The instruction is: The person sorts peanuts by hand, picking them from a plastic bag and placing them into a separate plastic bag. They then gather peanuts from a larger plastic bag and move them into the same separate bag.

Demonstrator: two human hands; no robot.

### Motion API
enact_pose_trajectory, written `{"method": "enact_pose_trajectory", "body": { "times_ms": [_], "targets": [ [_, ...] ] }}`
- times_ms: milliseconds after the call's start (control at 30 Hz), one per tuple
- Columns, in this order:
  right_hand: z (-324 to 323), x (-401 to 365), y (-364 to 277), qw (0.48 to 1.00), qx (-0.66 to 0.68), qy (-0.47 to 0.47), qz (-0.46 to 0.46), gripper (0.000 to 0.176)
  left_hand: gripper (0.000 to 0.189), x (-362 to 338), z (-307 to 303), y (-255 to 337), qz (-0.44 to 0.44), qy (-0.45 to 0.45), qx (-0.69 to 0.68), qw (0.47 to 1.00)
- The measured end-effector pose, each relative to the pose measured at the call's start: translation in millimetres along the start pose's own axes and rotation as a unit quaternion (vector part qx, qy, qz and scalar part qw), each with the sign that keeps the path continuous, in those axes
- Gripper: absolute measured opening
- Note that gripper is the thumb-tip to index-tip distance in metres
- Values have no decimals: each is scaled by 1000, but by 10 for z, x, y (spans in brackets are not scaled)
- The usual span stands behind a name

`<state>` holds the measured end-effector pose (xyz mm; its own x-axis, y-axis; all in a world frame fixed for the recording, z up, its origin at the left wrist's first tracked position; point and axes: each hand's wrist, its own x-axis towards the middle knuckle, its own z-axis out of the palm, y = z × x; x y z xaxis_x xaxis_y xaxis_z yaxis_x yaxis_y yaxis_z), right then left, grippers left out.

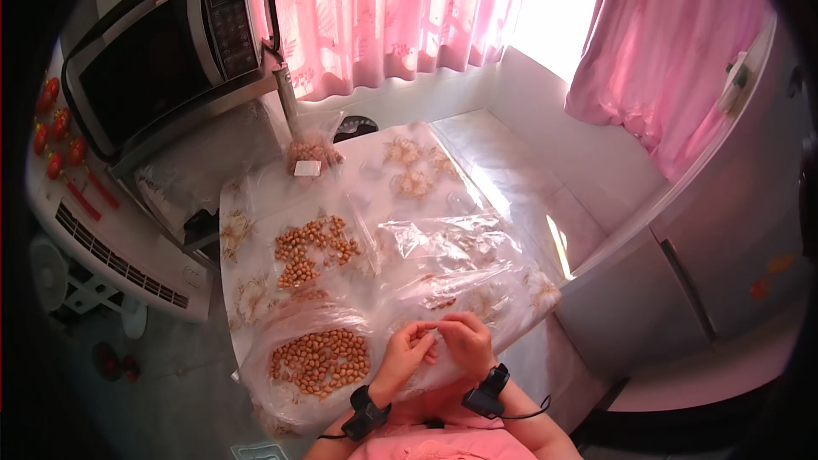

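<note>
My left hand (407, 356) and my right hand (467, 347) meet over the near edge of the table, with fingertips pinched together. Whatever sits between the fingers is too small to make out. To the left of my hands lies an opened clear plastic bag (260, 358) full of brown, peanut-like nuts (319, 364). Farther back is a loose spread of similar nuts (298, 268). Just beyond my fingers, a crumpled clear plastic sheet or bag (452, 238) covers part of the table, with a few reddish-brown bits (440, 301) showing near its front.
The table (349, 192) has a flower-patterned cover. At its far left corner stands a bag of reddish contents (313, 155) with a white label. A microwave (153, 60) rests on a rack at left. A grey fridge (648, 315) stands right; pink curtains (383, 17) hang behind.
</note>
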<state>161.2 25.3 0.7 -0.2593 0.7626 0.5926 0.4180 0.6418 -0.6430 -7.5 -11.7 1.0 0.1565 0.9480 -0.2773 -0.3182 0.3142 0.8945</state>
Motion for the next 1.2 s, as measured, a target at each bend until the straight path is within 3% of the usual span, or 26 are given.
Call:
{"method": "enact_pose_trajectory", "body": {
  "times_ms": [233,433,567,733,1200],
  "targets": [
    [-35,-8,-34,998,59,-33,13,25,14,-14,22,42,2,7,-6,1000],
    [-57,-8,-2,995,75,-59,-6,25,15,37,-31,-52,14,-2,2,1000],
    [-40,-27,-32,995,82,-46,31,24,14,26,-10,-10,3,4,7,1000],
    [-22,-34,16,998,57,-40,-8,24,16,11,26,29,-2,23,8,1000],
    [14,-50,51,999,26,-24,-10,27,13,50,-23,-72,12,-2,19,1000]
  ]
}}
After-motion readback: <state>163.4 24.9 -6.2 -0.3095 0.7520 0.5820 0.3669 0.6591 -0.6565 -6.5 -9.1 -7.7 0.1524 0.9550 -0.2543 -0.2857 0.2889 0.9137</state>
